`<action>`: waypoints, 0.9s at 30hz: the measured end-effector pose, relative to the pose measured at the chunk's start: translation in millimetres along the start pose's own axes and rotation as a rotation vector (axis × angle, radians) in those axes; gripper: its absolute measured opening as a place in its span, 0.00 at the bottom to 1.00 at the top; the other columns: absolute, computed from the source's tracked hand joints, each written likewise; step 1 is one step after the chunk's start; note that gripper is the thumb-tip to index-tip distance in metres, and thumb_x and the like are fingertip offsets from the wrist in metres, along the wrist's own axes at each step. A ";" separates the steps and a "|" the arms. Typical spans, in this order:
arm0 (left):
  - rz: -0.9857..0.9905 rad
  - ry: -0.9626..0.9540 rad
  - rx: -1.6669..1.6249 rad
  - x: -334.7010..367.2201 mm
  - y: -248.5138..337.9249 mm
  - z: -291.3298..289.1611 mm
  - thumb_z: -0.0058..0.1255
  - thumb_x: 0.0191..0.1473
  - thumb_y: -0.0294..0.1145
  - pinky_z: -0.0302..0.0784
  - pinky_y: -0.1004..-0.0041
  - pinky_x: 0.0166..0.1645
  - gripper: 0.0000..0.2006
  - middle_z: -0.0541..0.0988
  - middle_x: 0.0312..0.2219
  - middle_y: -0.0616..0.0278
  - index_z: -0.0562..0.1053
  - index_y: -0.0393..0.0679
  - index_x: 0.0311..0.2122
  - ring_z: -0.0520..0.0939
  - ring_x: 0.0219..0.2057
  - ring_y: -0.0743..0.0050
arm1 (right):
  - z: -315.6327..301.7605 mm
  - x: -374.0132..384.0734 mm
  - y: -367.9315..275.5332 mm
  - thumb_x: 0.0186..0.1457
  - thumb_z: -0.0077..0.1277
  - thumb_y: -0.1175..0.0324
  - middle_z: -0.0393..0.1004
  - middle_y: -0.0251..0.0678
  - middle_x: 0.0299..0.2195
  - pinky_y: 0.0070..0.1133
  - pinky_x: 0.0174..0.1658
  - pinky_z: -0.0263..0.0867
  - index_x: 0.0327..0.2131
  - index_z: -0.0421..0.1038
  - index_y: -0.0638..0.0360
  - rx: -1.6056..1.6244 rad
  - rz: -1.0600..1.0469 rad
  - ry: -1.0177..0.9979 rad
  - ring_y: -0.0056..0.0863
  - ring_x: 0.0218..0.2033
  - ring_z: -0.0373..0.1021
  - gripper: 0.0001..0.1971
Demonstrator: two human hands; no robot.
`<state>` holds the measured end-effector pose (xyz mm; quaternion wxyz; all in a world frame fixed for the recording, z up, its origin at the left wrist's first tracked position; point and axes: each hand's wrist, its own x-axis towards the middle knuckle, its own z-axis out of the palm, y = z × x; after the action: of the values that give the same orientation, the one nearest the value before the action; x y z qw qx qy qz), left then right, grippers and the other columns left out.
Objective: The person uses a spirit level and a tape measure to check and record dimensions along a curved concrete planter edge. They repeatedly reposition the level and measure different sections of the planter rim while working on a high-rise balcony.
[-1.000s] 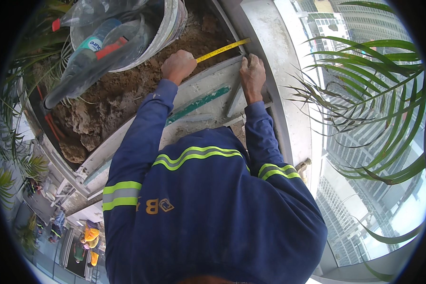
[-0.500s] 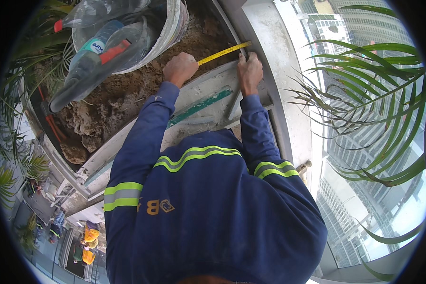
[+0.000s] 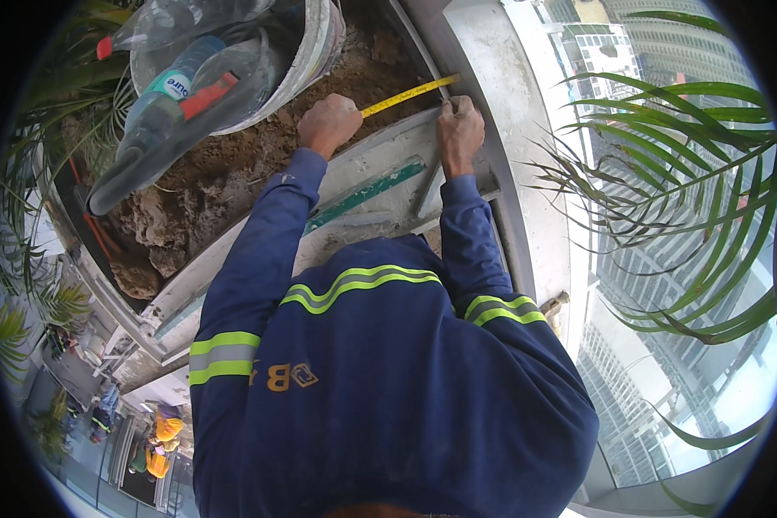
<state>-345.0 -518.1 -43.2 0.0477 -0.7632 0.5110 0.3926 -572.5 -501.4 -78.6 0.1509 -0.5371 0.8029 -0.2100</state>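
My left hand [image 3: 329, 123] is closed around the body of a tape measure, which the fingers hide. Its yellow blade [image 3: 410, 97] runs out to the right over the soil, and its end lies against the grey frame edge. Just below that end is my right hand [image 3: 461, 128], its fingers curled and pinched together. A small thin tip shows above the fingers, too small to name. Below the hands, a long green bar [image 3: 373, 193] lies slantwise on a dusty pale ledge [image 3: 319, 246], partly behind my left sleeve.
A white bucket [image 3: 321, 65] holding plastic bottles [image 3: 168, 86] stands on the brown soil [image 3: 207, 186] at upper left. A pale wall ledge [image 3: 527, 129] runs down the right, with palm fronds [image 3: 699, 173] beyond it. People in orange [image 3: 166, 429] are far below at lower left.
My right hand has shifted slightly right and down, and its fingers are curled tighter. My left hand and the tape blade stay almost where they were.
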 end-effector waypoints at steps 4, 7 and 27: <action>0.003 -0.021 0.007 1.1 0.4 -0.7 0.52 0.50 0.44 0.77 0.51 0.51 0.16 0.85 0.39 0.47 0.84 0.51 0.39 0.83 0.45 0.40 | 5.7 2.5 4.8 0.55 0.58 0.62 0.81 0.45 0.32 0.37 0.41 0.71 0.34 0.80 0.54 0.045 0.033 0.007 0.46 0.37 0.78 0.08; 0.011 -0.010 0.009 1.2 -0.2 -0.2 0.52 0.50 0.44 0.77 0.51 0.50 0.16 0.85 0.38 0.47 0.84 0.50 0.38 0.83 0.44 0.40 | 7.4 3.4 5.6 0.54 0.57 0.63 0.80 0.45 0.31 0.38 0.41 0.71 0.32 0.79 0.55 0.035 -0.009 0.019 0.46 0.36 0.77 0.07; 0.033 -0.050 0.010 -7.8 8.1 -12.4 0.51 0.51 0.43 0.77 0.53 0.52 0.17 0.84 0.42 0.47 0.84 0.49 0.41 0.83 0.46 0.40 | 5.2 -1.3 8.6 0.63 0.50 0.69 0.74 0.48 0.37 0.43 0.40 0.69 0.38 0.69 0.59 0.177 -0.247 0.047 0.53 0.38 0.72 0.05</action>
<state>-346.1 -522.0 -26.9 0.0580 -0.7443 0.5241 0.4099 -576.5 -498.3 -87.3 0.1519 -0.6113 0.7123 -0.3095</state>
